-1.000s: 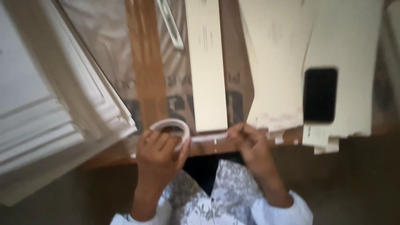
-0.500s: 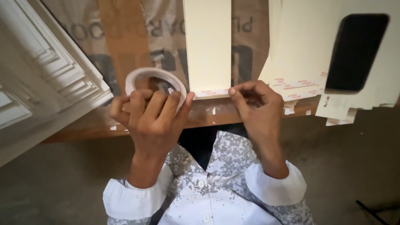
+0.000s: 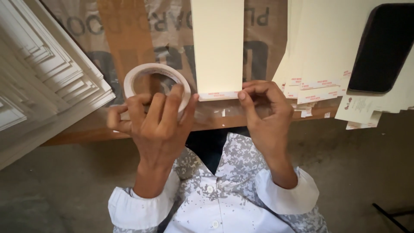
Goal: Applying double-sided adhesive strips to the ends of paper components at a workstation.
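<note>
My left hand (image 3: 153,125) grips a white roll of tape (image 3: 148,75), fingers wrapped over its near rim, just left of a cream card strip (image 3: 217,43) that lies on the table. A band of tape runs along the strip's near end. My right hand (image 3: 263,112) pinches at the strip's near right corner, its fingers curled together on the tape end there. Both hands sit at the table's near edge, above my patterned shirt with white cuffs.
A tall stack of white cards (image 3: 39,82) fills the left side. More cream cards with taped ends (image 3: 319,60) fan out at right, with a black phone (image 3: 381,47) lying on them. The wooden table (image 3: 99,129) carries a printed plastic sheet. A grey floor lies below.
The view has closed in on the hands. My left hand raised the tape roll and brought it right, up against the strip's corner; my right hand stayed pinching at the strip's near end.
</note>
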